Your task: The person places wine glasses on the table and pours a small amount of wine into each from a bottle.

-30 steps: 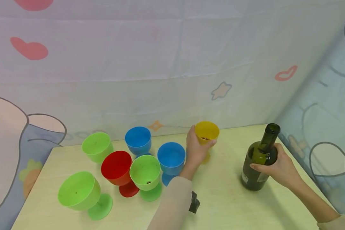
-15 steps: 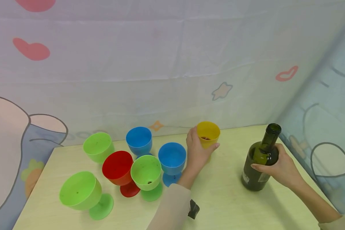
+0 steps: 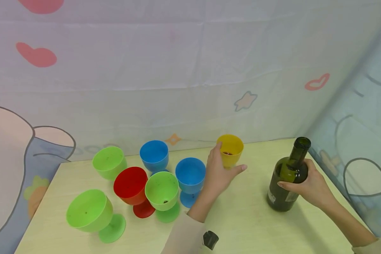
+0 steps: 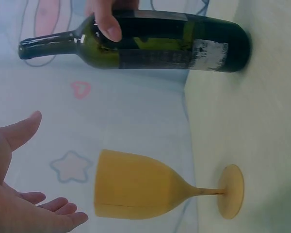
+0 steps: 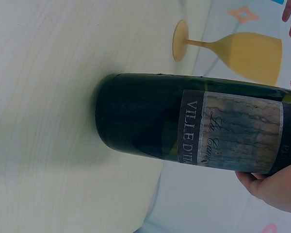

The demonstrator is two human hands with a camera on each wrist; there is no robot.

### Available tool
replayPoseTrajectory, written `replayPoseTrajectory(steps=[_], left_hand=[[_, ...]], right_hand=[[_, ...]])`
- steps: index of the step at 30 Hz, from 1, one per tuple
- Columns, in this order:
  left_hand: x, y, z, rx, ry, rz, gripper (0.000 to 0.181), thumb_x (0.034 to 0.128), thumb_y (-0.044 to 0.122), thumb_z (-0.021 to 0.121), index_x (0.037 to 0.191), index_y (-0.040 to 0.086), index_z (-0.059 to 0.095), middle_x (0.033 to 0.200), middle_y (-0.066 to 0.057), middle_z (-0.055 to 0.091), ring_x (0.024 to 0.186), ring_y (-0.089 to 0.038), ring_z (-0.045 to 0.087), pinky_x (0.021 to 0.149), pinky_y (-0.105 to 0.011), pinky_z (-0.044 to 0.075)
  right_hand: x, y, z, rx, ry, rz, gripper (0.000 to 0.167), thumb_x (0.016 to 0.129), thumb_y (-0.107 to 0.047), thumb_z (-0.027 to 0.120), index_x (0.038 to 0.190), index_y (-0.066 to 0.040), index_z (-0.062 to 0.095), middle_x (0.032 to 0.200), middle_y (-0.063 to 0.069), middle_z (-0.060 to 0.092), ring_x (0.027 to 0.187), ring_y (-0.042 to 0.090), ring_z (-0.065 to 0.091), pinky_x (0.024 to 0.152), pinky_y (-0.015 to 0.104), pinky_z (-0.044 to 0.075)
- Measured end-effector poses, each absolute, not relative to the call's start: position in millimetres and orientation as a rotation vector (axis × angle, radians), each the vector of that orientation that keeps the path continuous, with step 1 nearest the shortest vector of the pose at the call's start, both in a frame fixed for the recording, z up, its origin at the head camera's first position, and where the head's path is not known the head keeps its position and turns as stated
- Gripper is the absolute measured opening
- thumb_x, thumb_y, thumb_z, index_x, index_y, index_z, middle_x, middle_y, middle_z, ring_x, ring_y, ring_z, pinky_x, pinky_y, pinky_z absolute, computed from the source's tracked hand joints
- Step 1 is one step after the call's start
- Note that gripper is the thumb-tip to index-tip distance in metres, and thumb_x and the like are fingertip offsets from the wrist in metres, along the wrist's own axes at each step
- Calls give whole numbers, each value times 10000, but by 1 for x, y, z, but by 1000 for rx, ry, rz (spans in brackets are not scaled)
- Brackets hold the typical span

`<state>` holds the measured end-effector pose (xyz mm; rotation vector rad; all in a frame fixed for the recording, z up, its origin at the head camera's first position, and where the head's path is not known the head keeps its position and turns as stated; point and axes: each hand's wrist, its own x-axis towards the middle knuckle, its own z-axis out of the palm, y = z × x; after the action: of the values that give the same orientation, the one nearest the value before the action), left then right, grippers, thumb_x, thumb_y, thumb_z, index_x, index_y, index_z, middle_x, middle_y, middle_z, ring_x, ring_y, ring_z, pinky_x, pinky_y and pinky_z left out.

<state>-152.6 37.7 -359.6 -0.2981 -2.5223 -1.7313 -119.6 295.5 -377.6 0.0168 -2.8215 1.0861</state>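
A yellow goblet [image 3: 233,157] stands upright near the table's back edge, with a little dark matter at the bottom of its bowl. My left hand [image 3: 219,174] is beside it, thumb and fingers spread; the left wrist view shows a gap between the fingers [image 4: 63,213] and the goblet's rim. To the right, a dark green wine bottle [image 3: 280,192] stands on the table, uncorked. My right hand [image 3: 312,187] grips it around the upper body, below the neck. The bottle's printed label [image 5: 240,131] shows in the right wrist view.
Left of my left arm stand a red goblet [image 3: 131,185], two blue goblets [image 3: 153,157] and several green goblets [image 3: 90,211], close together. A printed cloth [image 3: 177,70] hangs along the table's back and right edges.
My left hand has let go of the yellow goblet and drawn slightly back toward me, its fingers spreading. The right hand and bottle keep their place.
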Motion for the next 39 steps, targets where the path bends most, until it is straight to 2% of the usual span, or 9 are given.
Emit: replayPoseTrajectory(steps=[9,18,26,33,39], left_hand=[[-139,18,-345,-398,-2440,-1700,801,740,278,765,1370,31,336,1340,-120,414,1214,-295,391,975,-499,338],[-128,-13,-337,-295,-2517,-1696,860,733,334,763,1408,87,292,1433,-106,299,1301,-308,265,1013,-518,280],[-129,-36,-348,-268,-2572,-1637,838,712,324,780,1388,104,335,1419,-106,312,1283,-306,271,957,-554,334],[-130,-48,-355,-180,-2589,-1583,791,712,308,779,1365,121,375,1395,-106,349,1277,-311,281,904,-557,389],[-131,-55,-358,-152,-2616,-1551,770,713,263,781,1356,111,386,1390,-112,356,1275,-316,281,878,-559,407]], right_hand=[[-119,296,-378,14,-2821,1075,810,713,-283,780,1226,105,288,1074,280,489,933,416,516,691,458,438],[-119,295,-378,25,-2822,1071,842,705,-283,786,1253,99,272,1084,284,487,942,425,510,709,485,430],[-120,294,-378,31,-2826,1066,836,707,-296,784,1247,93,278,1072,276,497,915,409,526,669,431,439],[-120,295,-379,41,-2820,1076,838,706,-287,785,1253,91,274,1072,277,495,921,417,525,682,457,444],[-120,294,-379,52,-2812,1063,819,700,-286,790,1236,80,290,1060,266,507,905,403,536,652,414,446]])
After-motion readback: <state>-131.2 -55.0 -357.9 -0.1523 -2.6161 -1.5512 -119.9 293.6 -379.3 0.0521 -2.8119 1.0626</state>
